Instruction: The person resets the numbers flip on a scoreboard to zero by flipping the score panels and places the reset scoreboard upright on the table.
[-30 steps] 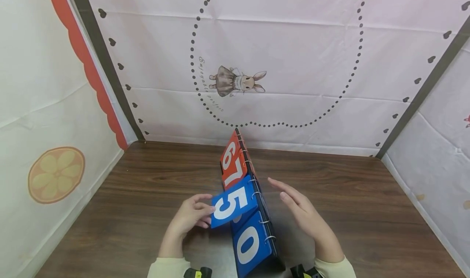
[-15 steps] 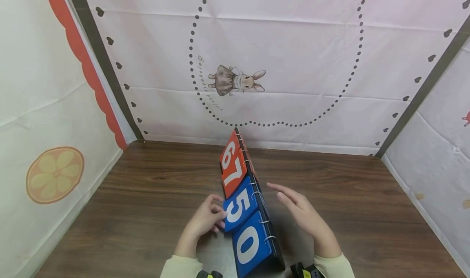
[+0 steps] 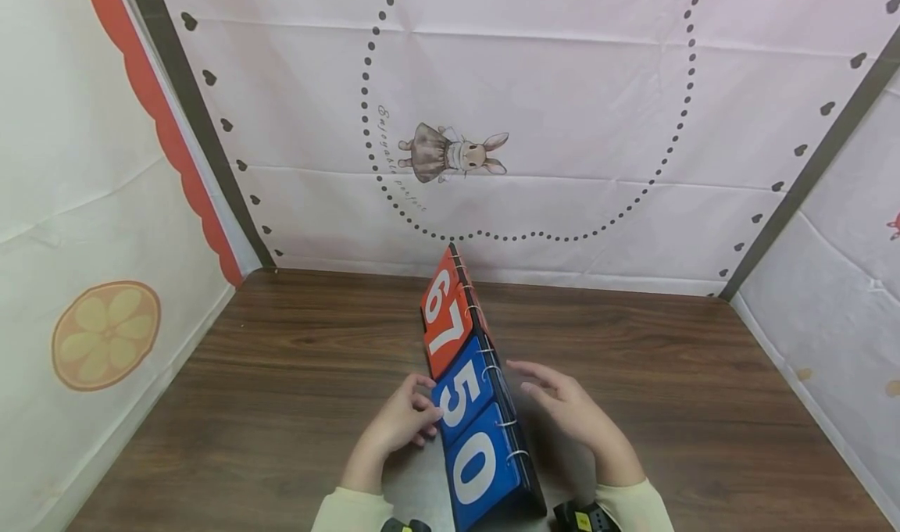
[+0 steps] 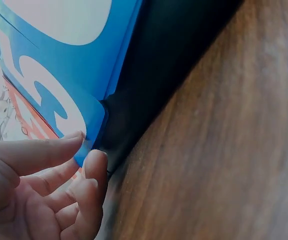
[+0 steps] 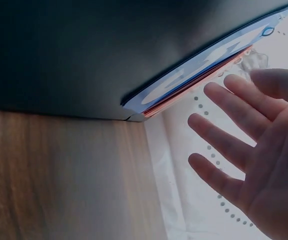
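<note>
A flip scoreboard with a black tent-shaped stand and ringed number cards runs lengthwise down the table. My left hand is at its left side, pinching the lower edge of the blue 5 card between thumb and fingertips. In the left wrist view, the thumb lies over this card's front near the corner. The card lies against the stand's sloping face, beside the blue 0 card. My right hand hovers at the right side with fingers spread, holding nothing; the right wrist view has it apart from the stand.
Farther along the scoreboard are a red 6 card and a red 7 card. The wooden table meets a white printed cloth wall at the back, with more cloth walls at both sides.
The 5 card has swung down from its raised angle to lie against the stand, my left hand moving right with it. My right hand has shifted slightly closer to the front.
</note>
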{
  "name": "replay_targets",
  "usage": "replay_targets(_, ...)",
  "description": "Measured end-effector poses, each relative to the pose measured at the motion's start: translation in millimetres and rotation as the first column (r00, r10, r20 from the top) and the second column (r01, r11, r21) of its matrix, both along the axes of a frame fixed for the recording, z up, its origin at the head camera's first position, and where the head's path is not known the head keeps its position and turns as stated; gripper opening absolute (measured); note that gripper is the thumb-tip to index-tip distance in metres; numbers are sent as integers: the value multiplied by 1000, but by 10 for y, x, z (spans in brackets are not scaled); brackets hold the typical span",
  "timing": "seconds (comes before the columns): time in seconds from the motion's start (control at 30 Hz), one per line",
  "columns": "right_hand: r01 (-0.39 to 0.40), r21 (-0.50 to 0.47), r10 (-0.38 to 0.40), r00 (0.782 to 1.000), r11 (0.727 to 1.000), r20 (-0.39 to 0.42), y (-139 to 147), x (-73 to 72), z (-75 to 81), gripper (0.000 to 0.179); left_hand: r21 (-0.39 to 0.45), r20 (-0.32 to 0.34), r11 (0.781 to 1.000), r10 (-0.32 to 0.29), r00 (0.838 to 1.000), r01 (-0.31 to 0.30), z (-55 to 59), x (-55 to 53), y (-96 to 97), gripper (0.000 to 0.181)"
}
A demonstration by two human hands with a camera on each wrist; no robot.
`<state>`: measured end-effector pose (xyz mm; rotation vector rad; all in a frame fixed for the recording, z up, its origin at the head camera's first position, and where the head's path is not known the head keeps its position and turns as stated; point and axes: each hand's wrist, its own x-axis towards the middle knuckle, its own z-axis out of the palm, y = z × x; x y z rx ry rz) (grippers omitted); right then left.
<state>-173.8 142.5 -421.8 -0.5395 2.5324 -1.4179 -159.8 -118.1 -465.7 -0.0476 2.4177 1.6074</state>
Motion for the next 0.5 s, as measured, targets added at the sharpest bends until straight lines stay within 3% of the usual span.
replay_targets(0.23, -18, 82, 15, 999, 996, 35, -7, -30, -73, 38, -17, 4, 1000, 1, 1000, -1, 0, -21, 17, 37)
replay_targets(0.5, -116, 38, 110, 987, 993, 116, 7, -60, -161, 58, 21, 8, 998, 54, 998, -54, 40, -42, 10, 27)
